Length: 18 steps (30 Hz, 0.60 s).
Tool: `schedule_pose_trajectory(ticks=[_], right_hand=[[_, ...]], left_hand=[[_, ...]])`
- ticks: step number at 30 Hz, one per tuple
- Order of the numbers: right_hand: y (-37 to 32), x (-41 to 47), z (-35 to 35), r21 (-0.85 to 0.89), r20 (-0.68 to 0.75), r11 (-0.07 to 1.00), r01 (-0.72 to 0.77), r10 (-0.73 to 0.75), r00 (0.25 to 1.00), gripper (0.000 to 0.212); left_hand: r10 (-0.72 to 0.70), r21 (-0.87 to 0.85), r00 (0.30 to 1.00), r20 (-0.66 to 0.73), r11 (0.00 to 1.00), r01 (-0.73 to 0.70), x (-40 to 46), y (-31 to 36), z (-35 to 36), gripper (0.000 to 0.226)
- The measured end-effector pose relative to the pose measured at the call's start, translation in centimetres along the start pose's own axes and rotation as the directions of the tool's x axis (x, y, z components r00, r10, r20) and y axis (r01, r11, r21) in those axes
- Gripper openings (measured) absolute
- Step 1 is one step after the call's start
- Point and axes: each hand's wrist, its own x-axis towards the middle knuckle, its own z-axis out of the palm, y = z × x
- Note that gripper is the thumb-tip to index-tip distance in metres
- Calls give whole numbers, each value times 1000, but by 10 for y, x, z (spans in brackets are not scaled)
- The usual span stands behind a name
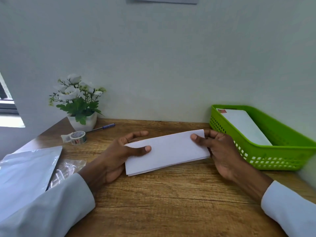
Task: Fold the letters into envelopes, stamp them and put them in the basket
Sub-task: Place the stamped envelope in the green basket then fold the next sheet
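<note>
Left hand (pixel 109 156) and right hand (pixel 220 151) pinch opposite ends of the folded white paper letter (pixel 166 151), thumbs on top, keeping the folds flat for an envelope.

There was one folded letter (pixel 166 151), one green basket (pixel 273 156) and one stamped envelope (pixel 246 125). One tape roll (pixel 78 137), one pen (pixel 102 127) and one potted plant (pixel 80 103) stood by.

**Desk clutter, far-left corner**

Potted white flowers (pixel 79 101) sit around 10 o'clock on the wooden desk (pixel 171 202), blue pen (pixel 100 128) just beside the pot, tape roll (pixel 78 137) in front. Crinkly clear plastic (pixel 68 168) at 9.
</note>
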Motion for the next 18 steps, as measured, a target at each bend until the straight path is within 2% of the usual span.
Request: schedule_pose_trajectory(ticks=[3,7,9,11,14,16,18], right_hand=[[3,0,2,137,24,988,-67,64,998,33],[5,-6,2,20,209,976,-219,210,955,55],[6,-6,4,27,207,974,-225,214,955,59],[7,-6,5,97,183,974,-205,185,965,57],[8,-7,5,133,162,972,-196,174,971,55],[7,-6,2,70,159,977,-201,188,969,53],[4,-5,-1,-32,151,979,-202,205,967,40]], left_hand=[[33,12,999,-20,999,-33,3,-1,2,63],[116,-7,987,-113,993,-118,8,-2,0,64],[102,-91,991,-84,990,-110,6,-2,-2,59],[43,-138,999,-15,989,-45,2,-1,-1,53],[-7,-12,1000,-15,1000,7,0,-3,1,52],[-11,78,998,-67,997,16,3,-1,1,49],[-16,121,993,-119,992,30,7,1,-3,50]])
